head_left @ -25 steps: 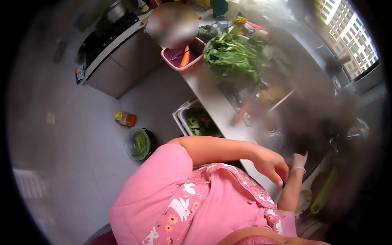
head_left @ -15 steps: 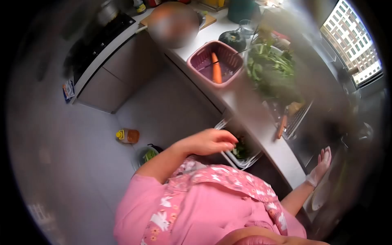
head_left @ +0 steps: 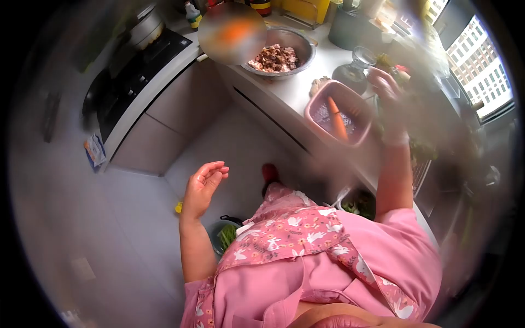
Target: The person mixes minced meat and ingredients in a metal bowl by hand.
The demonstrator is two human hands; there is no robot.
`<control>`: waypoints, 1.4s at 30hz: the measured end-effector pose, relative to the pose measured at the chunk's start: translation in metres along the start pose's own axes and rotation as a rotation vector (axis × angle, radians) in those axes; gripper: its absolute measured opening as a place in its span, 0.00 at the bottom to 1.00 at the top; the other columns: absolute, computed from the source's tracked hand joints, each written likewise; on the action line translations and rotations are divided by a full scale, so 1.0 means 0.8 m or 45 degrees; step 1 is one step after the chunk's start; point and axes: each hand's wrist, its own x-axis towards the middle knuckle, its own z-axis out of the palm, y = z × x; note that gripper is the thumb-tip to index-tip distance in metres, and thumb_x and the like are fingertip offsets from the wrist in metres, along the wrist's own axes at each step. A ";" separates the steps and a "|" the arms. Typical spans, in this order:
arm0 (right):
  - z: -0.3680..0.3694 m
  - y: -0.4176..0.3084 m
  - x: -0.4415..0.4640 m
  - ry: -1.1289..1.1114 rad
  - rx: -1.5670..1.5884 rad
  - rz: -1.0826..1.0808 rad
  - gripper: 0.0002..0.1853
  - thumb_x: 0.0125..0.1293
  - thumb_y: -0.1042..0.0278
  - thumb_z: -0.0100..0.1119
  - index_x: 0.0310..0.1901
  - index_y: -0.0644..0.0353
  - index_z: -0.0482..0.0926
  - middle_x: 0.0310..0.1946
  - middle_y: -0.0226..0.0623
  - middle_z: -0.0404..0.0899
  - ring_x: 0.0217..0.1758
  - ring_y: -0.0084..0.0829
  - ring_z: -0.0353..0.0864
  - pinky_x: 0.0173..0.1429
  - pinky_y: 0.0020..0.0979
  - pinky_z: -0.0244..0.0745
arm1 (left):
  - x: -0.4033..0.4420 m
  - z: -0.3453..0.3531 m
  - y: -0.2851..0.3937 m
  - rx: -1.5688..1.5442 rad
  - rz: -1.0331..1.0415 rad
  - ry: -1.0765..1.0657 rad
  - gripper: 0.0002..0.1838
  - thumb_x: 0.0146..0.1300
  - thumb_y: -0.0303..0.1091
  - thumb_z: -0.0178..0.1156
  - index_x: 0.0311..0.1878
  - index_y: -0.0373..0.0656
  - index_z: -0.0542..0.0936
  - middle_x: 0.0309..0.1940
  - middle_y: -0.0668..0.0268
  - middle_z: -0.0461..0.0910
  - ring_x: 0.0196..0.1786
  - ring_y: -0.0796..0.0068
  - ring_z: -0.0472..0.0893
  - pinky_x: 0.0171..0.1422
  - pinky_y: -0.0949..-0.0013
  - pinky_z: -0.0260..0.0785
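Note:
My left hand (head_left: 203,188), bare, is held in the air above the floor. Its fingers are loosely bent and apart from the thumb, with nothing in them. My right hand (head_left: 389,101), in a thin clear glove, reaches over the counter beside a pink basket (head_left: 318,124). Its fingers look extended, though haze blurs them, and no held thing shows. An orange carrot (head_left: 338,119) lies in the basket. Behind the basket are a dark green rounded thing (head_left: 349,79) and a clear glass (head_left: 363,57). Leafy greens right of my right hand are mostly hidden.
A metal bowl (head_left: 307,54) of dark-coated meat chunks (head_left: 275,58) stands on the counter. The stove (head_left: 142,74) bears a pot (head_left: 146,28). Low by my body are a tub of greens (head_left: 227,236) and a white rack with leaves (head_left: 358,203). A bottle's yellow cap (head_left: 179,207) shows.
My right hand has moved from over the sink up to beside the pink basket. My left hand has swung left, away from the rack. The view has turned, showing the meat bowl.

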 end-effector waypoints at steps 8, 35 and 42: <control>0.227 0.085 0.173 -0.626 -0.415 0.407 0.26 0.63 0.56 0.59 0.60 0.60 0.72 0.54 0.44 0.76 0.54 0.31 0.76 0.61 0.28 0.66 | 0.194 -0.077 0.044 0.313 0.183 -0.028 0.18 0.67 0.32 0.57 0.56 0.33 0.72 0.48 0.59 0.79 0.49 0.74 0.78 0.55 0.72 0.70; 0.370 0.186 0.283 -0.839 -1.101 0.296 0.15 0.56 0.71 0.55 0.47 0.55 0.77 0.44 0.46 0.79 0.43 0.44 0.81 0.46 0.39 0.77 | 0.744 0.024 0.063 0.824 0.434 -0.602 0.21 0.61 0.45 0.58 0.47 0.35 0.74 0.40 0.47 0.80 0.44 0.47 0.80 0.48 0.54 0.70; 0.433 0.200 0.267 -0.843 -1.414 0.679 0.15 0.60 0.70 0.50 0.49 0.48 0.75 0.47 0.42 0.77 0.45 0.41 0.82 0.44 0.40 0.77 | 0.765 0.031 0.029 0.609 0.544 -0.690 0.19 0.62 0.45 0.56 0.43 0.36 0.74 0.39 0.44 0.80 0.43 0.42 0.78 0.47 0.49 0.69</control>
